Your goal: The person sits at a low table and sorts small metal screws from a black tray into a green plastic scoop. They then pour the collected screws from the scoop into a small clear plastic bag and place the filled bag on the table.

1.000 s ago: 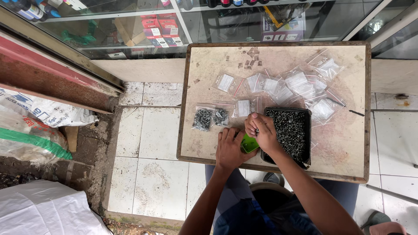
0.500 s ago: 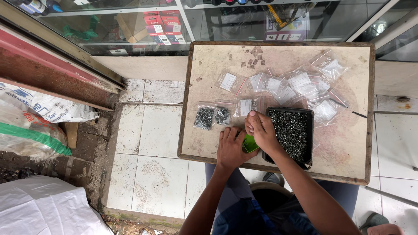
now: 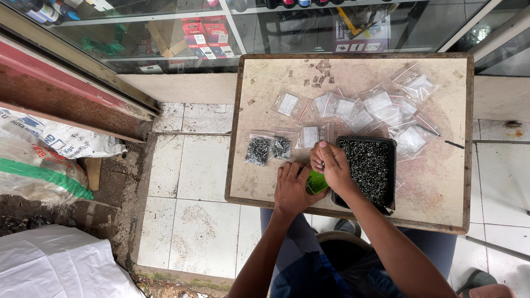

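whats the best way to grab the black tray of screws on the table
Probably by its long side walls, from above. The black tray lies flat and is heaped with loose screws, so it must stay level. The right hand covers its left edge, so the free right wall is easier.

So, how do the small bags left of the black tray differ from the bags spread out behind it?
The two bags left of the tray hold dark screws; the bags behind the tray look flat and empty, showing only white labels. The filled pair lies near the left hand; the flat ones spread out beyond the black tray. All are small clear plastic bags on the wooden table.
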